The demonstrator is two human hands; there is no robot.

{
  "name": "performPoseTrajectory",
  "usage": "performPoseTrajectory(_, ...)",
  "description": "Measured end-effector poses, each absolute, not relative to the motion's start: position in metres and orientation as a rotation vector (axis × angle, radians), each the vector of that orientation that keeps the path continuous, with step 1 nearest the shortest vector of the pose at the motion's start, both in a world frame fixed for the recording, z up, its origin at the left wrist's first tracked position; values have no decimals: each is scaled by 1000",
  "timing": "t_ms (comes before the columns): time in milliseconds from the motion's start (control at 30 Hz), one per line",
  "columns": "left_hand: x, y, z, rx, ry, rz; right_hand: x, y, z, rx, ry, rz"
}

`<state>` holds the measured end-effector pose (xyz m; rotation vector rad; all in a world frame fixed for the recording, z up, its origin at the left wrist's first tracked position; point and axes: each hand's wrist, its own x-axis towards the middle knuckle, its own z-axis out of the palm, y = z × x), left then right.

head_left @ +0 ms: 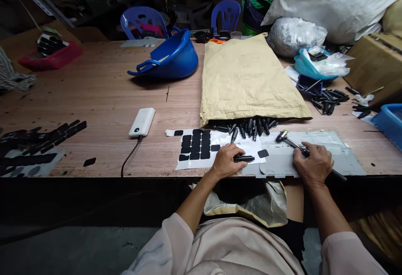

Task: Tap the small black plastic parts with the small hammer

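My left hand is closed around a black pen-like tube, holding it low over the sheet at the table's front edge. A small hammer with a yellow-and-dark head is in my right hand, its dark handle sticking out towards me. Under my left hand lies a white sheet bearing rows of black rounded stickers. One loose black sticker sits between my hands. A grey board lies beneath my right hand. Several more black tubes spill from the paper sack's mouth.
A large tan paper sack lies ahead. Left of it are a blue basin and a white power bank with a cable. More sticker strips lie far left. A teal basin, black parts and a cardboard box stand right.
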<state>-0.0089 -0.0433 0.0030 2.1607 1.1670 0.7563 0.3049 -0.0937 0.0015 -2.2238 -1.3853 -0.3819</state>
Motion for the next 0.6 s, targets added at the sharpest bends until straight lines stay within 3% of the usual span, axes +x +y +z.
performPoseTrajectory(300,-7,-40,0,2150,1182,774,321,-123,26,-2245,-1592,-187)
performPoseTrajectory(500,-7,-41,0,2146,1194,748,260,-167,36,-1898,-1289,471)
performPoseTrajectory(600,-6,-42,1,2126,1217,740,220,-182,30,-1777,-1362,553)
